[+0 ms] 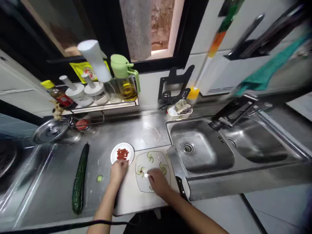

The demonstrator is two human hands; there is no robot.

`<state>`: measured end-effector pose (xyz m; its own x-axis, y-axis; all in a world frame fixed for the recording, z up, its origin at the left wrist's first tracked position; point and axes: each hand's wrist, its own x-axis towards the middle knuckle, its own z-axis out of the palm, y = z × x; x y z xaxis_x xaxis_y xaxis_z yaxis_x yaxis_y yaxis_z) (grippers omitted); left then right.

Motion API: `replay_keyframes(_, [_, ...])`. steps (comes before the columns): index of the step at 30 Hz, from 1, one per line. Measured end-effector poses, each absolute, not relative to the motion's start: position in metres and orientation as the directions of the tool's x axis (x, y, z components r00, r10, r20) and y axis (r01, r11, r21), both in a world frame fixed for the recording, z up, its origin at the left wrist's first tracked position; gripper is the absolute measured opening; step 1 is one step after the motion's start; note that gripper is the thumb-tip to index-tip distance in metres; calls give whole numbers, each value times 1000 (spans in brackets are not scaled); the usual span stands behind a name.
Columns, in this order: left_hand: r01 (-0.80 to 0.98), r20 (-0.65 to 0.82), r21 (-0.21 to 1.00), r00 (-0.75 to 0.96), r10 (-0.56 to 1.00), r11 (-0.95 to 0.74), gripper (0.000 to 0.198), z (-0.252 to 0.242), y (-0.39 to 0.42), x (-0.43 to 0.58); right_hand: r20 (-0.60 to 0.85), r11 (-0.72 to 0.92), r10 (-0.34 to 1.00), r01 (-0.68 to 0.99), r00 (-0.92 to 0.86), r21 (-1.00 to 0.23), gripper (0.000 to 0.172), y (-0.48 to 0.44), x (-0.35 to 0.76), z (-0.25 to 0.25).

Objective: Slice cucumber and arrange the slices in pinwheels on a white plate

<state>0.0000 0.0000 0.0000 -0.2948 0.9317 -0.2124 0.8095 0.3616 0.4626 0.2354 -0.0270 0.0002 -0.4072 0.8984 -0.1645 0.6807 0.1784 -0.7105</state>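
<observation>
The red bits [122,154] lay in a heap on the saucer [132,149], at the board's far left corner. They looked very light and small, perhaps a little soft and tacky, best taken singly between two fingertips. The left hand [120,169] was at the saucer's near rim, its fingers bunched narrow by the heap; whether it held a bit could not be told.

On the board [126,201], just right of the saucer, sat the plate [143,188], with slices [150,157] set in curved fans. These seemed thin, limp, wet and easily nudged, so a light touch from above suited them. The plate itself looked stiff and probably slippery, best gripped by opposite edges. The right hand [158,182] was over its near right part, fingers curled narrow, blurred; any small thing in them could not be made out. It hid part of the plate, including much of one fan.

The knife [181,188] lay along the board's right edge, its handle close to the right forearm and awkward for it. Left of the board were a cucumber stub [99,178] and, toward the bench's left side, a whole cucumber [80,178]. The sink [170,131] lay to the right.
</observation>
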Motion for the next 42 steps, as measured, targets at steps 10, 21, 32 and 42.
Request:
replay_keyframes(10, [694,-31,714,-99,995,92,20,7,10,56,-139,138,940,721,-311,-679,26,-18,251,1])
replay_keyframes(21, [836,27,530,148,989,-139,17,5,30,97,-58,155,966,742,-253,-653,34,3,254,-11])
replay_keyframes(32, [880,47,437,183,982,-185,15,-5,33,100,-66,171,961,766,-268,-620,38,10,248,-10])
replay_keyframes(42, [850,44,503,156,987,-157,16,-15,32,98,-101,152,960,795,-259,-587,36,12,244,-13])
